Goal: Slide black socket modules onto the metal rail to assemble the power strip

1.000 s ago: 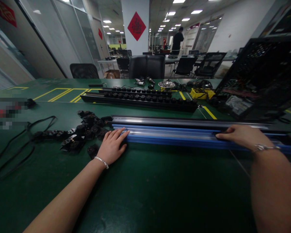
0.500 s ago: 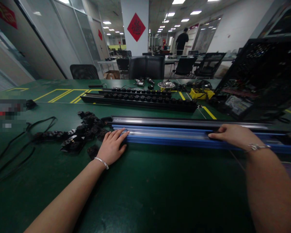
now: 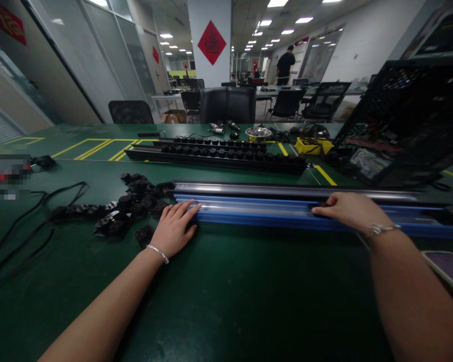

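Observation:
A long blue channel-shaped rail point(image 3: 249, 217) lies across the green table point(image 3: 226, 291). On its left end rests my left hand point(image 3: 175, 226), palm down with the fingers stretched out. My right hand point(image 3: 343, 206) pinches a small black block point(image 3: 320, 210) inside the channel, right of its middle; the fingers partly cover the block. Directly behind the blue rail runs a dark rail with a shiny grey inside point(image 3: 249, 188). Left of my left hand is a heap of black socket-like modules point(image 3: 136, 201), with one loose module point(image 3: 144, 235) close to the wrist.
Farther back lie black strips point(image 3: 219, 158) fitted with rows of modules. A metal bowl point(image 3: 258, 132), a yellow box point(image 3: 314, 146) and an open computer case point(image 3: 392, 120) stand behind at right. Black cables point(image 3: 41, 211) spread at left; a phone-like object point(image 3: 447, 269) lies at right.
My right hand has slid left along the blue rail with the black block. My left hand has stayed in place. More of the phone-like object shows.

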The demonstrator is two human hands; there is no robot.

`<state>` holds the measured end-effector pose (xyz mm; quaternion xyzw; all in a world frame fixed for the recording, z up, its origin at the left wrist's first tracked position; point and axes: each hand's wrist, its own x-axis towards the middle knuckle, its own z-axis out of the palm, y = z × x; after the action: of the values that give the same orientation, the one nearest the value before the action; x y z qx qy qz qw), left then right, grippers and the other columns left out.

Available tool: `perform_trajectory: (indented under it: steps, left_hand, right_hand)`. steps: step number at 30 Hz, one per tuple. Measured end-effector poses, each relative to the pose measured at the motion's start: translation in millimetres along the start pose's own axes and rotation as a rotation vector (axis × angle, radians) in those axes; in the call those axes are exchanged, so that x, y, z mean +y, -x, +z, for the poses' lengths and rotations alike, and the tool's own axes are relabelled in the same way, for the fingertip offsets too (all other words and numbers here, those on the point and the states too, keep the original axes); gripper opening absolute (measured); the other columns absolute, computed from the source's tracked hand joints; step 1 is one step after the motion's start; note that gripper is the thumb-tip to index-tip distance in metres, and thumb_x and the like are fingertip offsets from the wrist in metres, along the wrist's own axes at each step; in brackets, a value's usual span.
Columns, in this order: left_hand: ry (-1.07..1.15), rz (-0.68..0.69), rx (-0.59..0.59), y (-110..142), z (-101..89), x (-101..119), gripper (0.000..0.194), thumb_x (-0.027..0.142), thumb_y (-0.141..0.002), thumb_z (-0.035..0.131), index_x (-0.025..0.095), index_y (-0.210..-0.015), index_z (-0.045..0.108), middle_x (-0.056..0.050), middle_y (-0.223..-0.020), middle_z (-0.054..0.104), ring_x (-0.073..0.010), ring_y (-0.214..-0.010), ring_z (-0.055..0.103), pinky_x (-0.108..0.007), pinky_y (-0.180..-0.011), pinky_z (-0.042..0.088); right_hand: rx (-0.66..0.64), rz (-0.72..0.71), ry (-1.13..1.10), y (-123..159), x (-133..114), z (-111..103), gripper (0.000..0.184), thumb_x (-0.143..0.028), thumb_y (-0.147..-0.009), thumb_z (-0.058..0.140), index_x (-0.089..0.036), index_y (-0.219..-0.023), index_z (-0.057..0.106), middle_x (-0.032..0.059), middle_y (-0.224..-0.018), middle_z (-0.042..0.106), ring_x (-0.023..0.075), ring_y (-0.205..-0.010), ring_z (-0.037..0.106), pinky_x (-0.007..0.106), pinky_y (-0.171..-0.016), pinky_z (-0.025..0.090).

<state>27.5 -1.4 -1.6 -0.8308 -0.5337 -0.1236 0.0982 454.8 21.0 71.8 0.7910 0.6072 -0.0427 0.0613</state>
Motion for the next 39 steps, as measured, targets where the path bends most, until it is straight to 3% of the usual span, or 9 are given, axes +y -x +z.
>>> perform_trajectory:
  steps: [13,24,39]
  left_hand:
    - [0.009,-0.006,0.013,0,1.4,-1,0.054,0.030,-0.083,0.048,0.027,-0.136,0.040,-0.006,-0.143,0.044,-0.0266,-0.127,0.042,-0.049,-0.105,0.030]
    - [0.022,-0.005,0.010,0,1.0,-1,0.054,0.029,-0.083,0.047,0.028,-0.136,0.039,-0.006,-0.143,0.043,-0.0263,-0.127,0.041,-0.049,-0.106,0.030]
    - [0.008,-0.006,0.006,1,1.2,-1,0.054,0.030,-0.084,0.047,0.028,-0.137,0.038,-0.006,-0.143,0.043,-0.0260,-0.127,0.041,-0.049,-0.105,0.030]
  right_hand:
    - [0.012,-0.010,0.032,2,-4,0,0.051,-0.066,-0.069,0.047,-0.019,-0.083,0.064,0.0122,-0.091,0.066,0.0259,-0.081,0.057,0.033,-0.064,0.037]
    - [0.127,-0.085,0.014,6,-19,6,0.048,-0.066,-0.067,0.051,-0.022,-0.077,0.067,0.0079,-0.079,0.067,0.0244,-0.073,0.059,0.032,-0.059,0.038]
    - [0.166,-0.102,0.022,13,-43,11,0.052,-0.068,-0.069,0.048,-0.021,-0.080,0.068,0.0083,-0.074,0.067,0.0239,-0.071,0.061,0.031,-0.057,0.037]
